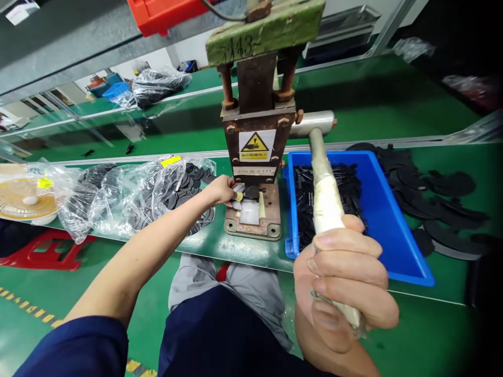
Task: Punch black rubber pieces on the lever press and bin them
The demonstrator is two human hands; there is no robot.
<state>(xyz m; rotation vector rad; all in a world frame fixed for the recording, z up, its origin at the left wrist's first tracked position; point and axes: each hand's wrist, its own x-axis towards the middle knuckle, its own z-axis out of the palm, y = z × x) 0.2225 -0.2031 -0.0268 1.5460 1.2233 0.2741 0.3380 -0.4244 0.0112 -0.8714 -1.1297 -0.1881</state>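
The single view is from a camera worn on the person's head, facing forward and steeply down over the lap [230, 293] toward the press [253, 146], which stands near the centre. It is close enough that the right hand [346, 283], at near right, looms large, while the left hand [222, 189] looks much smaller beside the press base. The wide coverage runs from the floor [23, 335] at near left to the shelving [346, 31] at far right, with the near bench edge slanting across.

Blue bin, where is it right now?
In the head view, the blue bin sits on the green bench, just right of the press and partly behind the right hand.
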